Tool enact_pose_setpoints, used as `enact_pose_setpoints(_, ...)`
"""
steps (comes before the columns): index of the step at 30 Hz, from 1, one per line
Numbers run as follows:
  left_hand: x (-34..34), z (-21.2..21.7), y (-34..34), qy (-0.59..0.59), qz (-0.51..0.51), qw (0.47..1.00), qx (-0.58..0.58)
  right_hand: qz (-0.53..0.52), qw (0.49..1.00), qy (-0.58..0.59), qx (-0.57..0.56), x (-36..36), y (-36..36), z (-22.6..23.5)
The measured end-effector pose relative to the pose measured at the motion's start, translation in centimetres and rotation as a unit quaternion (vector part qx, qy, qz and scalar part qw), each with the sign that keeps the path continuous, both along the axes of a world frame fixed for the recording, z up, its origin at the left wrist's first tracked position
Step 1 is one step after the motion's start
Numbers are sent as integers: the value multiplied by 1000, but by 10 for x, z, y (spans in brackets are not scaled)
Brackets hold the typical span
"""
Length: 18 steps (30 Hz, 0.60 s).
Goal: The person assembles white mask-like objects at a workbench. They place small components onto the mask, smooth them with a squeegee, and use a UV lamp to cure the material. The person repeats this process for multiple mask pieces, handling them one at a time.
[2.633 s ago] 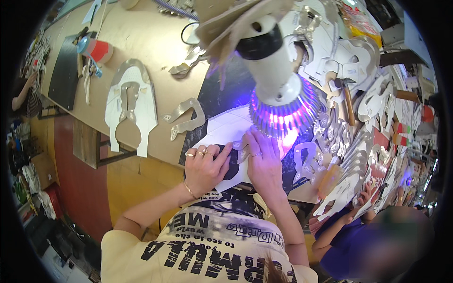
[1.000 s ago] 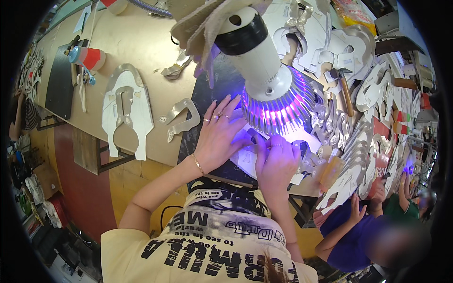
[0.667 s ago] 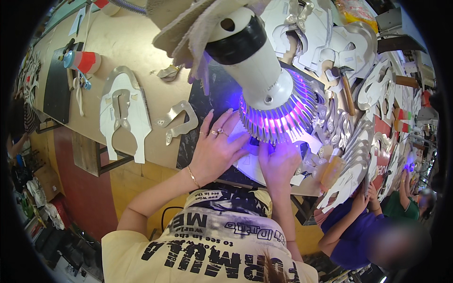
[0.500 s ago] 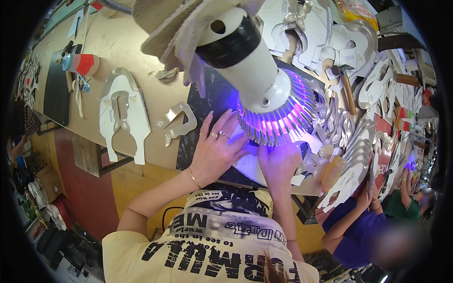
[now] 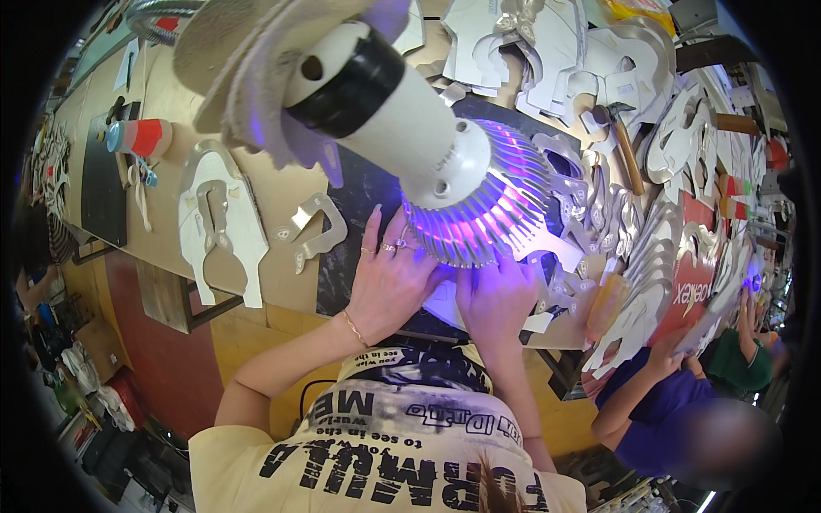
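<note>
A white shoe-upper piece point(image 5: 445, 305) lies on the black mat under a lamp glowing violet, one white end point(image 5: 552, 246) jutting out to its right. My left hand point(image 5: 386, 280) rests at the mat's left part, its outer fingers stretched and spread, with rings on them. Its thumb side reaches toward the piece, and the lamp hides some of those fingertips. My right hand point(image 5: 498, 295) is bent over the piece with fingers closed on it, their tips partly covered by the lamp. The ribbed lamp point(image 5: 479, 192) hangs close above both hands.
Left of the mat point(image 5: 338, 265) lie a horseshoe-shaped upper point(image 5: 192, 235) and a small bent silver piece point(image 5: 321, 224). Stacked uppers point(image 5: 641, 299) and a hammer point(image 5: 629, 150) are at the right. A red-and-blue container point(image 5: 141, 137) stands far left. A co-worker in purple point(image 5: 637, 419) sits right.
The lamp appears farther left in the picture. My right hand has shifted slightly left, closer to my left hand, and more of the white piece's right end shows.
</note>
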<state>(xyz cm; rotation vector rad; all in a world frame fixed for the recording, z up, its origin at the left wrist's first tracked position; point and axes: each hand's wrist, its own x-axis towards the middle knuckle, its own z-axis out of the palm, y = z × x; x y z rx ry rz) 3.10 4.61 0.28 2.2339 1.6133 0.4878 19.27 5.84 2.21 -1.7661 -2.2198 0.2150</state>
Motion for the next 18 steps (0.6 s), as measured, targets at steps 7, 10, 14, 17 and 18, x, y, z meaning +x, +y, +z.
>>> enact_pose_setpoints(7,0,-3,0,-7,-14,1000,-20,-40,996,72,37,3,-9,0)
enact_pose_setpoints(10,1,-2,2,-1,-14,1000,-26,-59,993,100,29,5,-6,-2)
enact_pose_setpoints(14,0,-2,2,41,-33,998,25,-75,989,127,-2,11,3,-4)
enact_pose_setpoints(17,0,-2,0,74,-38,996,-13,-66,990,127,-9,14,8,-6)
enact_pose_setpoints(18,0,-2,-1,74,-37,996,-14,-66,989,130,-8,14,9,-6)
